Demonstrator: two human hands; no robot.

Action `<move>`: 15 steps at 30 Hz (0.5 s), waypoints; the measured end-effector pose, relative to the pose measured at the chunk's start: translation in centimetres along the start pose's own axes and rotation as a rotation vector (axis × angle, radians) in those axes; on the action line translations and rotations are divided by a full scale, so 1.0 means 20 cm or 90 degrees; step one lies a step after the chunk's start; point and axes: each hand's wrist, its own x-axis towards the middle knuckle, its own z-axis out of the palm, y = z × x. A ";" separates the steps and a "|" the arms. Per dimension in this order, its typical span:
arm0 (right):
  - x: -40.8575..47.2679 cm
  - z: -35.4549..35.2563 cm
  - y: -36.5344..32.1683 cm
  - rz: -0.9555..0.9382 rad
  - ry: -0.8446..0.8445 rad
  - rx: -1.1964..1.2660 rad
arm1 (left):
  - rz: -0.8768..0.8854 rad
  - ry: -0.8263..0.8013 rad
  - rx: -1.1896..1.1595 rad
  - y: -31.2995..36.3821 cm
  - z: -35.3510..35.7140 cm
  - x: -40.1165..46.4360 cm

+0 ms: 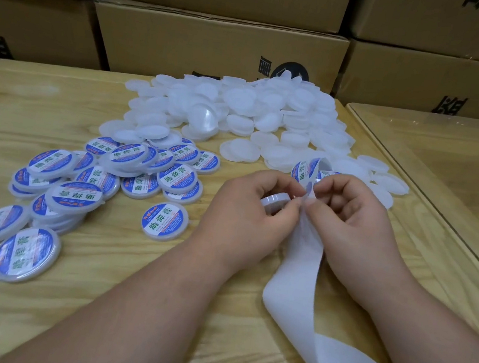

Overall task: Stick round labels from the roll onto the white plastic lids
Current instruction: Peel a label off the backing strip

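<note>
My left hand [255, 205] grips a blank lid [274, 199] while my right hand [347, 215] pinches the label strip [305, 172] just above it. I'd peel slowly and centre the label before pressing

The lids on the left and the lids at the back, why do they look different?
The labelled lids each carry a round blue and white sticker with writing; the plain lids are bare white. The labelled lids lie spread at the left, nearer the person; the plain lids are heaped higher at the back, by the cardboard boxes. The plain heap looks bigger. Both are round white plastic lids on the same wooden table.
</note>
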 end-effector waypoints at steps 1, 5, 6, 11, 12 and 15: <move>0.00 0.00 0.00 -0.002 0.002 -0.010 | 0.003 0.004 -0.020 0.00 0.00 0.00; 0.00 -0.02 -0.01 -0.010 -0.007 -0.038 | -0.022 0.059 -0.119 0.02 -0.02 0.02; 0.00 -0.02 -0.01 -0.009 -0.002 -0.043 | -0.039 0.080 -0.152 0.02 -0.02 0.02; -0.01 0.00 -0.03 0.017 0.032 -0.080 | -0.130 0.150 -0.254 0.01 -0.07 0.05; -0.02 0.00 -0.03 0.019 0.027 -0.084 | -0.134 0.154 -0.268 0.01 -0.07 0.05; -0.02 0.00 -0.03 -0.002 0.011 -0.079 | -0.127 0.141 -0.306 0.01 -0.08 0.05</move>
